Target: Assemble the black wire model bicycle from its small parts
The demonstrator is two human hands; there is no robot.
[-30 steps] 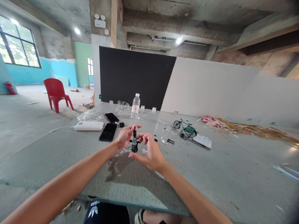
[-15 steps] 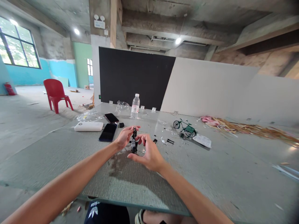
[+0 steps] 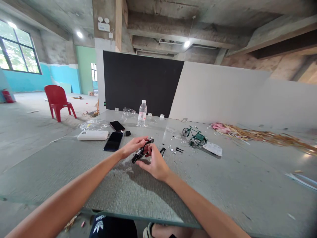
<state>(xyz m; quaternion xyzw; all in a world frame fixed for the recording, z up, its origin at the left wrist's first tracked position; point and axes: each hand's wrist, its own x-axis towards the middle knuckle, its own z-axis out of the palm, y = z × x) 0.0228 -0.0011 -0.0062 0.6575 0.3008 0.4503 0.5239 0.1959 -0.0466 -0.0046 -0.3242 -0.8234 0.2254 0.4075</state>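
The black wall stands behind the bottle, and the grey table is under it. The red chair is on the floor, well to the left of the bottle. In front of the bottle are the two hands, with the small black model between them, tilted and in part covered. The left hand has its fingers closed on the far part of the model. The right hand is half open: the bent fingers touch the side of the model, the thumb is apart, near its lower end; how firmly it holds, I cannot tell. To the right of the bottle stands the green bike, with the white card just beyond. To the left lie the power bank and two phones. Smallest, the silver bits lie in front and to the right of the bottle.
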